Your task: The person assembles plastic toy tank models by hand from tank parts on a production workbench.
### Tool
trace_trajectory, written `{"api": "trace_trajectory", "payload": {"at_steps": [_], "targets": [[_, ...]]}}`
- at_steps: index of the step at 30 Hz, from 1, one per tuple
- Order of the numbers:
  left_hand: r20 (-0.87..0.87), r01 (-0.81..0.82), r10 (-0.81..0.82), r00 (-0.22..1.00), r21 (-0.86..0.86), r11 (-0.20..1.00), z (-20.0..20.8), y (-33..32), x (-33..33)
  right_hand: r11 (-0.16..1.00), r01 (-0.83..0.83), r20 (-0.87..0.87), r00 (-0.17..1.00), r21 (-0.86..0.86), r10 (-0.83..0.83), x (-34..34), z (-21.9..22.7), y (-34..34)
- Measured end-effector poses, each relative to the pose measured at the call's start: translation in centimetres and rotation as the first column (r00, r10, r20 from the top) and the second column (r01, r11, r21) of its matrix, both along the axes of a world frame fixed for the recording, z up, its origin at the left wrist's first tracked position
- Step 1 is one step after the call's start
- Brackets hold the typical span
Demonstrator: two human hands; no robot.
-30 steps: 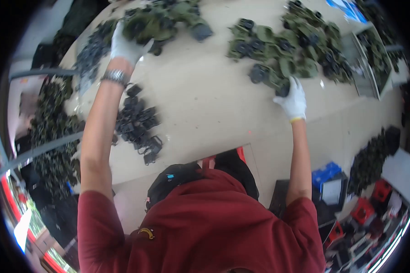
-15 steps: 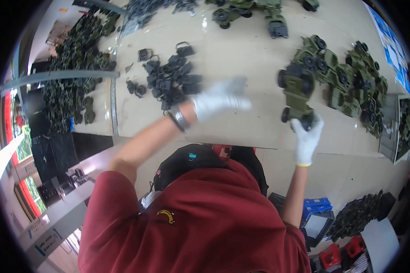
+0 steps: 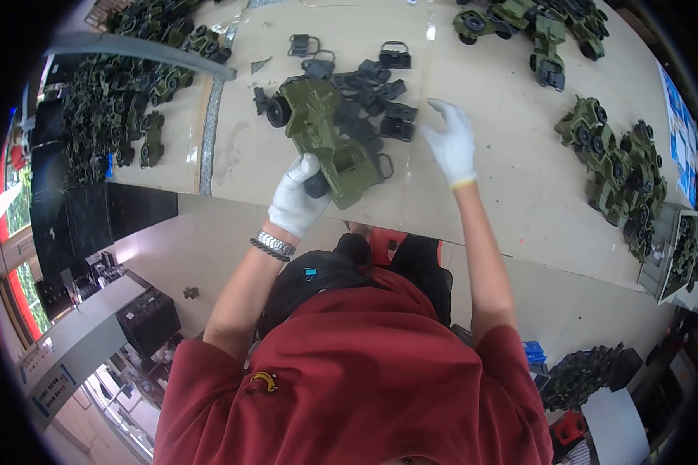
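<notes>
A green toy jeep body with black wheels is tilted in the air, its near end gripped by my white-gloved left hand. Behind and partly under it lies a loose pile of dark grey plastic parts, some with a square frame standing up. My right hand, also gloved, is to the right of this pile, fingers apart and nothing in them. The jeep body hides some of the grey parts.
Assembled green jeeps are heaped on the table's right side, with more jeeps at the far right. Many jeeps crowd the left, beyond a grey strip on the table. A grey bar reaches in from the left.
The jeep in my right hand is gone from it. My left hand, empty before, now holds a jeep body over the grey parts. My right hand has moved left; the view has shifted.
</notes>
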State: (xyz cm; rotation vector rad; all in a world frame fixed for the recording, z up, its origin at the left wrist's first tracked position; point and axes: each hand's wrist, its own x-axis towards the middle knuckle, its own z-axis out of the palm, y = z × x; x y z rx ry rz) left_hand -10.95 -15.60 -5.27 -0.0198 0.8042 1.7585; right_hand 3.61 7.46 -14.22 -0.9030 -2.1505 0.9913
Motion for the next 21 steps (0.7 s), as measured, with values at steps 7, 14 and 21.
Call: {"api": "trace_trajectory", "payload": {"at_steps": [7,14,21], "targets": [[-0.041,0.094,-0.092,0.995,0.051,0.994,1.8,-1.9,-1.2,1.000,-0.010,0.277,0.961,0.008,0.007,-4.0,-8.6,2.6],[-0.068,0.189,-0.182,0.981,0.109,0.976,1.7,-1.3,-0.8,0.924,0.202,0.490,0.871,-0.324,-0.019,9.3,-3.5,5.0],[-0.027,0.255,-0.253,0.967,0.090,0.963,1.9,3.0,1.7,0.707,0.334,0.381,0.920,-0.624,-0.098,19.6,-5.3,10.7]]}}
